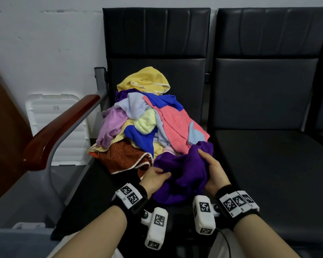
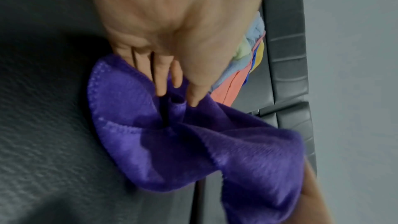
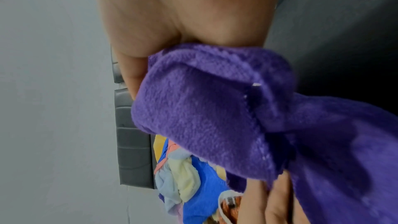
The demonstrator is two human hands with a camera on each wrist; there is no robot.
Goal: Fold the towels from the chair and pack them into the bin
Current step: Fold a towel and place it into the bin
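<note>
The left hand (image 1: pixel 155 180) has its fingers (image 2: pixel 160 81) pinching a bunched fold of the crumpled deep-purple fleece towel (image 1: pixel 183 170), the thumb pressing in beside them; in the left wrist view the fingertips dig into a gather near the stitched hem. The right hand (image 1: pixel 213 169) grasps the far side of the same cloth, its thumb on top and its fingers wrapped underneath, so that the right wrist view shows purple pile spilling over the palm (image 3: pixel 172 23). Both hands are clenched on the one towel, which hangs slack and rumpled between them at the front edge of the black padded chair seat (image 1: pixel 93 192), partly resting on it.

Just behind the purple towel, touching it, rises the heap of loose towels (image 1: pixel 149 120) on the same seat: a rust-orange patterned one with pale trim at the front left, a coral-pink one on the right, royal blue, lilac, pale green and light blue pieces in the middle, and a yellow one on top against the backrest. A red-brown wooden armrest (image 1: pixel 63 127) on a grey metal frame runs along the left. A white ribbed plastic bin lid or panel (image 1: pixel 43 112) leans against the wall beyond it. A second black chair (image 1: pixel 268 90) stands to the right.
</note>
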